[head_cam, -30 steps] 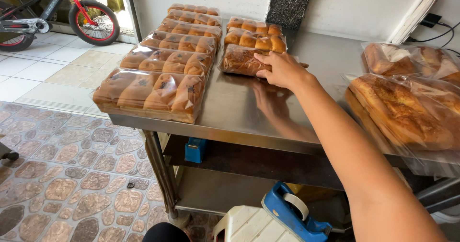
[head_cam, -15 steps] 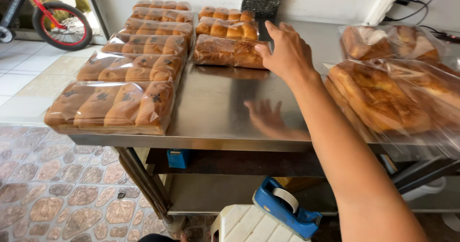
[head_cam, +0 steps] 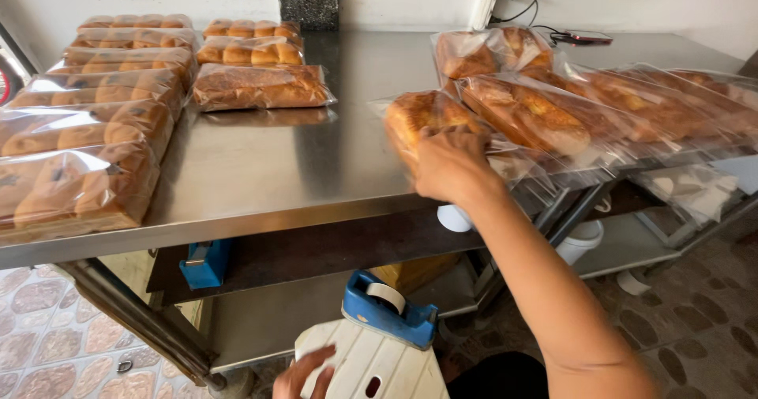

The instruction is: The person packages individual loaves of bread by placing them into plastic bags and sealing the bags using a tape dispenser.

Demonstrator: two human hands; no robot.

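My right hand (head_cam: 448, 164) reaches over the steel table (head_cam: 316, 170) and closes its fingers on a bagged golden bread loaf (head_cam: 426, 113) at the near end of a row of similar bagged loaves (head_cam: 553, 111). My left hand (head_cam: 304, 371) is low at the bottom edge, fingers spread, resting on a white plastic stool (head_cam: 371, 367) beside a blue tape dispenser (head_cam: 387, 308). It holds nothing.
Packs of buns (head_cam: 87, 142) line the table's left side, with further packs (head_cam: 257, 85) at the back centre. A phone on a cable (head_cam: 584, 37) lies at the back right. A second blue dispenser (head_cam: 204, 263) sits on the lower shelf.
My right hand left the bun packs at the back left and swung right onto the bagged loaf. The view turned right with it, and my left hand came into sight at the stool.
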